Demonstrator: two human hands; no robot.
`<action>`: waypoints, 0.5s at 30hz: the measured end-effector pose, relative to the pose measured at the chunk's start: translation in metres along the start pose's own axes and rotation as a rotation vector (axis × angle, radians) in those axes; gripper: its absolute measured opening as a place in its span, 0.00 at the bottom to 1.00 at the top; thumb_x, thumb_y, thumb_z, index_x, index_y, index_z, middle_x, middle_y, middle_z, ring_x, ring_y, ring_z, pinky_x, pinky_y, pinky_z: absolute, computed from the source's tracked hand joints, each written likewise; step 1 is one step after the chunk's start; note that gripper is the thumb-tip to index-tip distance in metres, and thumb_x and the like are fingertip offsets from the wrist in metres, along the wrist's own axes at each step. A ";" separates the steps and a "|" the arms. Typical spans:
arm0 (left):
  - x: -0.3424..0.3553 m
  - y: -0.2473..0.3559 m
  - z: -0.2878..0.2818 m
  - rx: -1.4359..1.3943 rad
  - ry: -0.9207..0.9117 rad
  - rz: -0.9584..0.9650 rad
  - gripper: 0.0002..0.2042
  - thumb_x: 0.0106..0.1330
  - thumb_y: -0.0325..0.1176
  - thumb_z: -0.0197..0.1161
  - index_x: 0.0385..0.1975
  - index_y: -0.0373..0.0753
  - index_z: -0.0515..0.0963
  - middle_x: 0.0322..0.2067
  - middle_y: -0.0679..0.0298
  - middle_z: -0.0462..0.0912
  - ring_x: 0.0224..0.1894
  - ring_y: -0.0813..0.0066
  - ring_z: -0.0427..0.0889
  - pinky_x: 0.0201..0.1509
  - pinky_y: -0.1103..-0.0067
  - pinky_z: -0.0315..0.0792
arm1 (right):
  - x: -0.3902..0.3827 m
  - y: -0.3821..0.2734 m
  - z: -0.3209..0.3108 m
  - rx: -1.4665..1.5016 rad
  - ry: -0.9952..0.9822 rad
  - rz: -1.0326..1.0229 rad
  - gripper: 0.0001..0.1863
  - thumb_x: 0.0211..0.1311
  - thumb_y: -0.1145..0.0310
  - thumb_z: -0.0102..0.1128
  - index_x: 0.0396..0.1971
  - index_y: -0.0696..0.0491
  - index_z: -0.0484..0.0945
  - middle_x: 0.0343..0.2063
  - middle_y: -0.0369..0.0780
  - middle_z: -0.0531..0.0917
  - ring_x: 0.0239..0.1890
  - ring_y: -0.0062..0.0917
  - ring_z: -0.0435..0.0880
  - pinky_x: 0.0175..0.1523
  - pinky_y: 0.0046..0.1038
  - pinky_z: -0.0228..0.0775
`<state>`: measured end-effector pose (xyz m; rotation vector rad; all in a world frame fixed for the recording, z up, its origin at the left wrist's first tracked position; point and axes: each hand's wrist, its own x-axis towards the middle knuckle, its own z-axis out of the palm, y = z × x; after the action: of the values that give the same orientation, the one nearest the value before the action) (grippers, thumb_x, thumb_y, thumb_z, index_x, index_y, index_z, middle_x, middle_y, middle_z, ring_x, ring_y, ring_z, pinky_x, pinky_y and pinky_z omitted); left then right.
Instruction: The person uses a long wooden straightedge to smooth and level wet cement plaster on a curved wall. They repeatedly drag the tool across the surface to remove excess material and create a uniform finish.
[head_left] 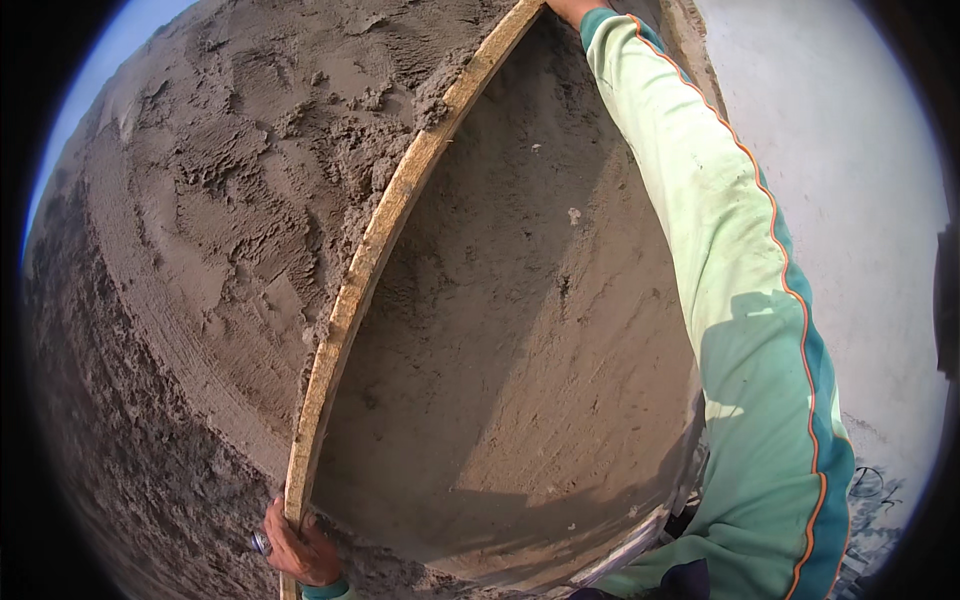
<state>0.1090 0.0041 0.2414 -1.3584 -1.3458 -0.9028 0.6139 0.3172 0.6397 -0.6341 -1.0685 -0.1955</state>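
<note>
A long wooden straightedge [365, 260] runs from top centre to lower left, its bend likely from the lens, with wet grey-brown mortar [220, 170] heaped along its left edge. My left hand [303, 545] grips its lower end, fingers wrapped round it, with a small shiny item at the fingers. My right hand [568, 10], cut off by the top edge, is closed on the upper end, my arm stretched up along the right side in a pale green sleeve. Right of the straightedge lies a smoother plastered surface [500, 340], partly in shadow.
A pale grey smooth surface [840, 200] fills the right side, with dark marks low on it. Rougher, darker mortar [120, 420] lies at the lower left. A strip of blue sky [95, 70] shows at the upper left rim.
</note>
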 end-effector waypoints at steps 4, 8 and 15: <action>-0.025 0.001 0.006 -0.051 -0.069 -0.009 0.17 0.66 0.30 0.56 0.52 0.30 0.68 0.43 0.49 0.78 0.41 0.51 0.79 0.40 0.66 0.75 | -0.027 -0.002 -0.017 -0.036 0.024 0.025 0.24 0.52 0.54 0.58 0.28 0.66 0.80 0.27 0.55 0.82 0.38 0.42 0.84 0.42 0.37 0.72; -0.065 -0.044 -0.004 0.119 -0.120 0.001 0.18 0.65 0.28 0.56 0.54 0.33 0.69 0.45 0.50 0.78 0.43 0.52 0.79 0.43 0.65 0.75 | -0.088 -0.018 -0.037 0.065 0.067 0.030 0.25 0.53 0.54 0.55 0.31 0.66 0.79 0.32 0.58 0.82 0.43 0.44 0.82 0.48 0.38 0.70; -0.084 -0.063 -0.010 0.129 -0.282 -0.036 0.20 0.62 0.28 0.57 0.55 0.35 0.71 0.49 0.47 0.77 0.50 0.49 0.77 0.48 0.65 0.74 | -0.134 0.023 -0.042 -0.065 0.072 0.148 0.34 0.55 0.50 0.56 0.47 0.70 0.69 0.46 0.57 0.77 0.50 0.45 0.76 0.56 0.34 0.63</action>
<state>0.0392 -0.0328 0.1718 -1.4019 -1.6175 -0.6517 0.5905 0.2916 0.5013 -0.7565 -0.9450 -0.1238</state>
